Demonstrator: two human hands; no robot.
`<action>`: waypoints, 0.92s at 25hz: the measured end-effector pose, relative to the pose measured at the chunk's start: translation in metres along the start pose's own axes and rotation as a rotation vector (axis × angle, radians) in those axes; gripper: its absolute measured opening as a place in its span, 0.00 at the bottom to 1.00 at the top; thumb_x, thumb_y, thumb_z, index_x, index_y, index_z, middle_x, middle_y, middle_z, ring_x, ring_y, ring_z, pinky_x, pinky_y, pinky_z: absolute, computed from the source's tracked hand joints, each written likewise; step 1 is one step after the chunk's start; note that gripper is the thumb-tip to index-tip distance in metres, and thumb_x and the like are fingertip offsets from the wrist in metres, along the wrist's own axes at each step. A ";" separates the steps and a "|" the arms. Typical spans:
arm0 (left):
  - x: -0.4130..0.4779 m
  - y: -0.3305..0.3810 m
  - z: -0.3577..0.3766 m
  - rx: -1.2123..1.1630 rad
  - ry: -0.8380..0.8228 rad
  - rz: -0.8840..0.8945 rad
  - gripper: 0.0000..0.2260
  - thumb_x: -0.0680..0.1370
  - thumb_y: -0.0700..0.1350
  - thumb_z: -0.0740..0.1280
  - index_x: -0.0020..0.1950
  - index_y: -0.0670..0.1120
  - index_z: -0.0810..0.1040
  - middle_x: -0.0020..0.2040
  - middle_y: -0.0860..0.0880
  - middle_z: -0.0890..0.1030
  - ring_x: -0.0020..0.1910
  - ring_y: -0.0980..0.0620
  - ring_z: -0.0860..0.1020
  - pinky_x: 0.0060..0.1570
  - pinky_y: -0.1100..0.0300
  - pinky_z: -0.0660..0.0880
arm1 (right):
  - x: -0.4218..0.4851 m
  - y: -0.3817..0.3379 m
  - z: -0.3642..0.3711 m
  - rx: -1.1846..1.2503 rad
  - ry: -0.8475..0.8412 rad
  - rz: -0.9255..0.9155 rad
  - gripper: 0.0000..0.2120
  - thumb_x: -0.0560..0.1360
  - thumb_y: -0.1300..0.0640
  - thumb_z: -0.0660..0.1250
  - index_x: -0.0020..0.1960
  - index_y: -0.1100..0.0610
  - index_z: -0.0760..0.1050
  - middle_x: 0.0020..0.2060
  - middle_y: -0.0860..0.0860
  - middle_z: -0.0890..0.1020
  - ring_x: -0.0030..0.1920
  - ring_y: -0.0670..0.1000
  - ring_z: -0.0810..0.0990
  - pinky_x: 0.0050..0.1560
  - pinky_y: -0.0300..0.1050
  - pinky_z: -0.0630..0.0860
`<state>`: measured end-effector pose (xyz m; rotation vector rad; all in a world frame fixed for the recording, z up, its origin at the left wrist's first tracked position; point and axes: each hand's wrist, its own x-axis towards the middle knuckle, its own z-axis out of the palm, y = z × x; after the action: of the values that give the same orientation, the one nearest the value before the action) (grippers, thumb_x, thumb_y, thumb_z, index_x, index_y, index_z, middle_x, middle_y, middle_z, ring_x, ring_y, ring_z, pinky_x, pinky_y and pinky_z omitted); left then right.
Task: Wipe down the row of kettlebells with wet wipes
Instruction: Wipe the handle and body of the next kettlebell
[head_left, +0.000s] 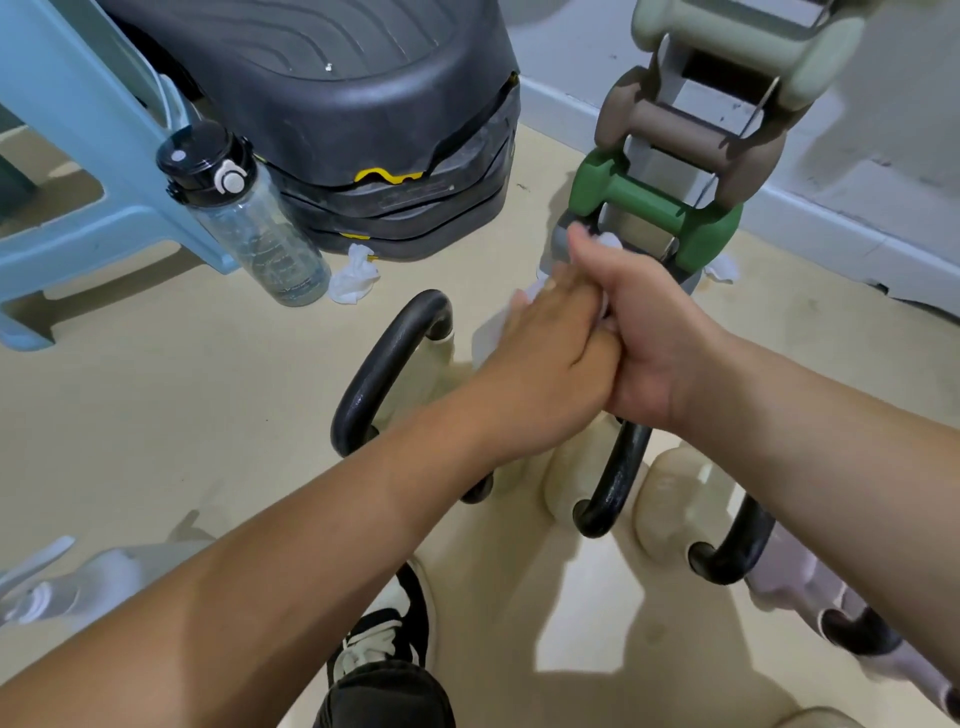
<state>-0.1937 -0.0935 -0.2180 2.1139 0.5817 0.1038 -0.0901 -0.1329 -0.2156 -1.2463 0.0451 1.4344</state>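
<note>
Cream kettlebells with black handles stand in a row on the beige floor: the first kettlebell (389, 364) on the left, the second kettlebell (615, 483) in the middle, the third kettlebell (727, 551) to the right, and a pale lilac kettlebell (852, 629) at the lower right. My left hand (540, 358) and my right hand (654, 338) meet above the second kettlebell's handle, whose top is hidden under them. Between them they hold a white wet wipe (609, 242), which shows above my right thumb and blurred beside my left fingers. My right fingers are curled into a fist around it.
A clear water bottle (249, 223) leans by a blue stool (78, 156). Black stacked step platforms (337, 104) stand behind. A rack holds a green dumbbell (649, 200), a brown dumbbell (685, 135) and a pale one. Crumpled wipes (356, 275) lie on the floor. My shoe (384, 623) is below.
</note>
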 end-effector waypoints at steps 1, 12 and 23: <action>0.001 0.000 0.000 0.037 -0.005 0.029 0.25 0.80 0.47 0.54 0.77 0.43 0.68 0.80 0.45 0.64 0.82 0.48 0.54 0.81 0.47 0.46 | 0.003 -0.001 -0.005 0.008 0.065 -0.001 0.22 0.79 0.46 0.64 0.68 0.57 0.76 0.59 0.54 0.85 0.56 0.54 0.86 0.60 0.51 0.80; -0.032 -0.057 0.010 -0.248 0.412 -0.407 0.27 0.79 0.36 0.59 0.77 0.52 0.69 0.75 0.54 0.71 0.74 0.60 0.68 0.72 0.64 0.64 | 0.004 0.022 0.007 -1.132 0.464 -0.632 0.15 0.85 0.55 0.49 0.55 0.55 0.74 0.48 0.54 0.79 0.53 0.56 0.75 0.47 0.42 0.65; -0.062 -0.092 0.023 -0.576 0.392 -0.732 0.18 0.83 0.39 0.62 0.72 0.51 0.75 0.68 0.57 0.78 0.67 0.55 0.76 0.72 0.50 0.71 | 0.077 0.039 0.025 -1.247 0.295 -0.180 0.18 0.83 0.57 0.51 0.57 0.66 0.75 0.47 0.61 0.75 0.61 0.66 0.76 0.56 0.54 0.73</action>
<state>-0.2758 -0.0952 -0.2963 1.2346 1.3436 0.2383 -0.1157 -0.0761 -0.2810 -2.3707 -0.8550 1.0577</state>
